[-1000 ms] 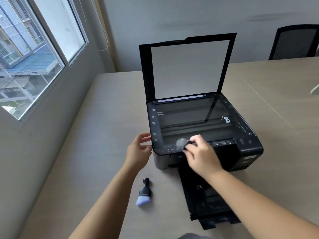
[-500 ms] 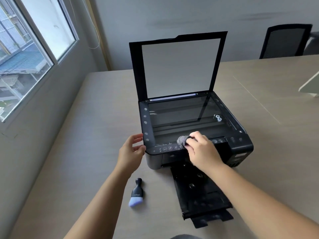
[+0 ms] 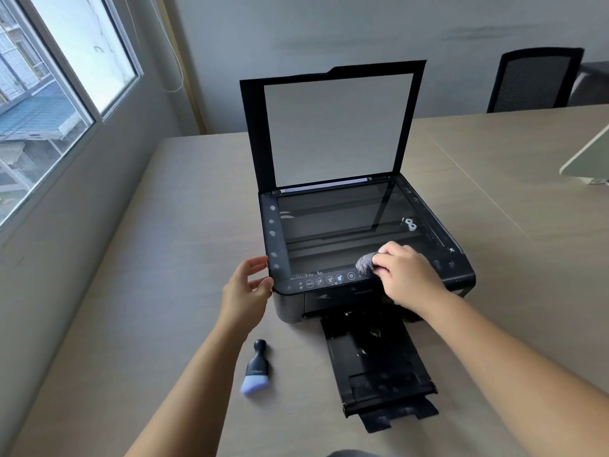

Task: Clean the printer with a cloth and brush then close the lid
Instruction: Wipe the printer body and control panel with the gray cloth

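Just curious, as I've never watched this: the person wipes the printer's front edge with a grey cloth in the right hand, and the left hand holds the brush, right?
Not quite. In the head view the left hand touches the printer's corner; the brush lies on the table.

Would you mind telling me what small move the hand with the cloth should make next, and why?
Probably sweep the cloth leftward along the printer's front edge. The right hand presses it down near the right end of the button strip, so the part toward the left hand, which steadies the corner, looks unwiped. The brush lies unused on the table, and the lid stands open.
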Motion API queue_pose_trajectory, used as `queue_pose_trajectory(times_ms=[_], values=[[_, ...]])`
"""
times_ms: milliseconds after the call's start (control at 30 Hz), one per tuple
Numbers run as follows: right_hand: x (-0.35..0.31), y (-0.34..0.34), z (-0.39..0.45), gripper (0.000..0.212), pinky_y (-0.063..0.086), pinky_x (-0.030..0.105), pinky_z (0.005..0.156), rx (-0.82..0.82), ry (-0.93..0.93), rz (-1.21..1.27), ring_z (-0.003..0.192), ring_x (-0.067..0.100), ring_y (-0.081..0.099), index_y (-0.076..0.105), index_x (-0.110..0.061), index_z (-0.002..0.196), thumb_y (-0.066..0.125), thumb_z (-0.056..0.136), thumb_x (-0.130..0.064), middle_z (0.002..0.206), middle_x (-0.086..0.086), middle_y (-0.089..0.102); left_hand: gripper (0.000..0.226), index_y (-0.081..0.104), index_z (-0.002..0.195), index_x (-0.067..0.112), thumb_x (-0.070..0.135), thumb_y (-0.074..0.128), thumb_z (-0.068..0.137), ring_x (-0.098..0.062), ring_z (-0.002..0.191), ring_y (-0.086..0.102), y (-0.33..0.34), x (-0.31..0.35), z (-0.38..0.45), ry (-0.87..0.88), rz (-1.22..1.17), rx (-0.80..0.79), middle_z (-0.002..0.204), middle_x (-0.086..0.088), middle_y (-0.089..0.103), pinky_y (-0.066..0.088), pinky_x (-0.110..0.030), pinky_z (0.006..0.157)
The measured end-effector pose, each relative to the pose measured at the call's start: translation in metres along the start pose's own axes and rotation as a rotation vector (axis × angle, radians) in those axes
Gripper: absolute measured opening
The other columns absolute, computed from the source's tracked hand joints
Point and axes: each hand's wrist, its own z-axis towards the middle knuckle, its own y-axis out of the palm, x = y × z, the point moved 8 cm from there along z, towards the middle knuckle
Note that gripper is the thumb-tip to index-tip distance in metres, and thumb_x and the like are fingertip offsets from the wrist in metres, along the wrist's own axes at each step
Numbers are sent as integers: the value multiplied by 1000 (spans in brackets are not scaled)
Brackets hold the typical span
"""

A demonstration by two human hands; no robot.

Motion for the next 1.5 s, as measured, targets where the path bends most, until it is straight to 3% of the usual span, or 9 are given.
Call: queue_pose_trajectory(times_ms=[133,233,467,633,700,867,1100,1333,1500], values=[[-34,5,8,11,38,35,74,-38,-97,30,90,29,52,67,-17,89,56,85,-17,100,-2,58,36,62,115,26,2,55,90,-15,96,68,1,-2,-1,0,-24,18,116,13,65,57,-33,82],[-65,19,15,17,38,35,82,-141,-164,12,97,25,48,63,-20,100,49,92,-22,109,-3,52,36,61,115,26,2,55,90,-14,94,68,1,-1,-1,-1,-24,20,117,13,64,57,-31,81],[-4,3,8,13,31,32,79,-194,51,-42,101,24,48,57,-20,97,45,94,-20,105,-4,48,36,61,115,27,1,55,90,-13,92,69,1,-3,0,-6,-44,5,118,12,64,55,-24,74],[-82,27,22,20,35,35,81,-242,-143,-15,100,24,47,59,-20,104,41,95,-22,112,-1,48,36,61,114,29,2,55,90,-14,92,69,0,1,-2,-15,-57,8,117,15,63,55,-21,71],[-85,29,24,20,34,35,80,-257,-162,-45,99,24,46,59,-20,104,40,96,-23,111,-1,47,36,60,115,29,3,55,91,-15,92,69,-1,4,-3,-14,-59,-4,119,15,63,53,-19,69],[-18,7,14,13,34,33,77,-250,34,-29,101,27,49,58,-20,92,46,94,-22,104,-2,49,36,58,118,27,3,55,91,-14,91,68,0,2,-1,-22,-59,-15,121,14,61,55,-23,76],[-145,45,23,21,39,37,85,-267,-251,91,99,27,47,62,-17,105,44,95,-22,110,4,48,35,58,117,28,5,57,91,-12,90,69,-2,-1,-2,-48,-111,-17,119,13,61,57,-27,79],[-75,24,22,15,36,32,77,-244,-101,55,97,25,49,58,-17,89,45,94,-23,102,-4,48,35,56,119,29,8,58,91,-12,87,68,-2,-3,0,-58,-118,-80,122,16,60,57,-31,83],[-143,42,30,20,39,38,84,-288,-253,32,101,27,48,61,-20,105,44,95,-24,110,2,47,36,57,119,27,6,60,90,-15,90,69,-1,-5,2,-79,-162,-87,121,13,60,58,-34,84]])
